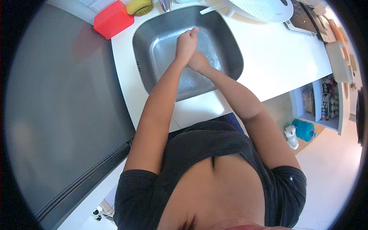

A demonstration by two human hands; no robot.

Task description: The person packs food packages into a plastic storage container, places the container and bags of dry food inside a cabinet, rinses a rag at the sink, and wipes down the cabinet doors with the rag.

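Observation:
Both of my hands are pressed together over the middle of a grey metal sink (145,36), with wet-looking shine on its bottom. My left hand (186,45) is closed, its fingers curled against my right hand and the thumb side pointing to the far wall of the sink. My right hand (198,61) lies just below and to the right, against the left palm. Its fingers are hidden behind the left hand. No tool or dish shows between the hands. A metal faucet (165,5) is partly visible at the top edge.
Behind the sink's left corner stand a red box (114,20) and a yellow scrubbing sponge (139,7). A white dish rack (260,9) overhangs the far right rim. An open drawer (318,103) juts out at right, near a blue water jug (304,130). A dark grey panel (65,107) borders the left.

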